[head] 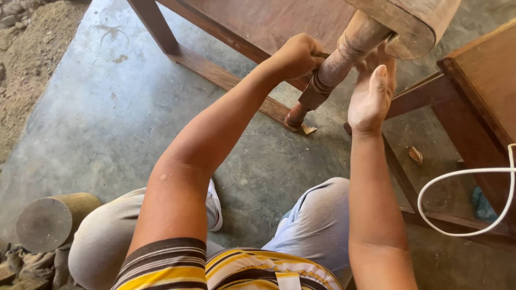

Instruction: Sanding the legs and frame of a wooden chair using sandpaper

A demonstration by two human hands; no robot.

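both forearms extended; left hand (297, 53) grips turned leg (334, 67), right hand (371, 96) open-palmed beside.

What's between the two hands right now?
Head view: the turned wooden leg runs between them. The left hand wraps it from one side; the right hand lies open against the other.

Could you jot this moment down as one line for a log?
left hand: gripping turned wooden leg | right hand: open, flat beside leg | floor: concrete
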